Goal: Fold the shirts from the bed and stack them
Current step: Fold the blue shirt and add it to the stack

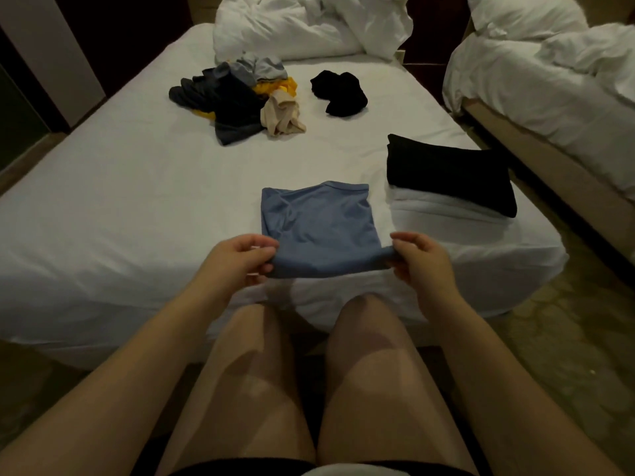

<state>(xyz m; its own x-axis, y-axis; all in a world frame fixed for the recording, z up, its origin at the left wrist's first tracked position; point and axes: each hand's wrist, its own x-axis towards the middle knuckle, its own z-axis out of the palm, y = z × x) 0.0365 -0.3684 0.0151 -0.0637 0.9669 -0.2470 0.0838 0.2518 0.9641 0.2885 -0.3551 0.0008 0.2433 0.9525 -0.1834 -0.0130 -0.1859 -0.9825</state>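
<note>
A blue shirt (pixel 319 221), partly folded into a rectangle, lies on the white bed (pixel 120 201) near its front edge. My left hand (pixel 240 257) pinches the shirt's near left corner and my right hand (pixel 417 259) pinches its near right corner, lifting that edge slightly off the sheet. To the right sits a stack: a folded black shirt (pixel 450 173) on top of a folded white one (pixel 443 209). Farther back lies a pile of unfolded clothes (pixel 237 97) in dark blue, grey, yellow and beige, with a crumpled black garment (pixel 340 92) beside it.
A bunched white duvet (pixel 309 25) fills the head of the bed. A second bed (pixel 549 84) with white bedding stands at the right across a narrow floor gap. My bare knees (pixel 309 355) are below the bed's front edge.
</note>
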